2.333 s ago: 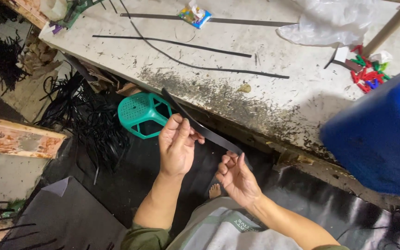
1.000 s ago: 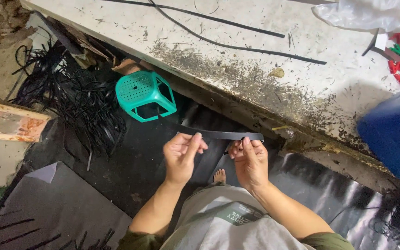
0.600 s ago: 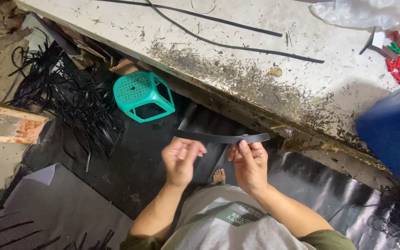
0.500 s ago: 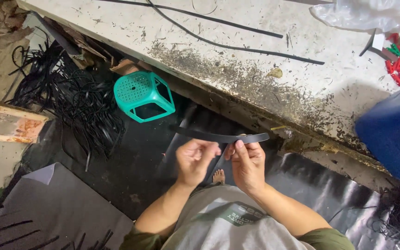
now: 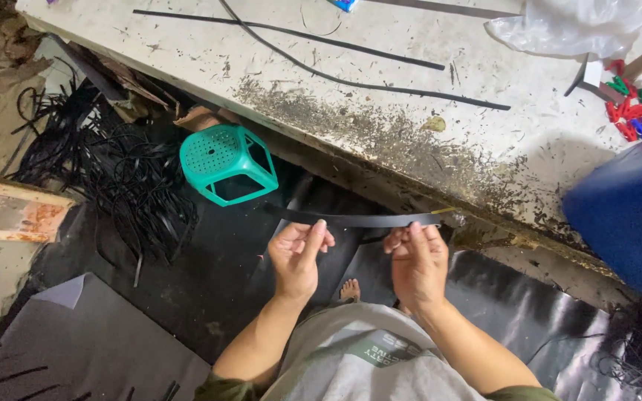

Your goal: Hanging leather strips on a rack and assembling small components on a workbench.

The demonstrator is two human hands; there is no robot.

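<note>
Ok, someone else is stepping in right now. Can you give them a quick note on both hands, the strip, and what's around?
Left hand: pinches the black strip near its middle.
Right hand: pinches the same strip near its right end.
The strip is held level, in the air, below the edge of the workbench.
More black strips lie on the bench; a tangle of offcuts and a green stool sit on the floor to the left.
Done or left: cannot tell from this view.

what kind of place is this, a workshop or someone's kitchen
Most likely a small, rough workshop for cutting black strip material. Both hands hold a black strip beside a stained, scratched workbench, and a heap of black offcuts lies on the floor by a green plastic stool.
</note>
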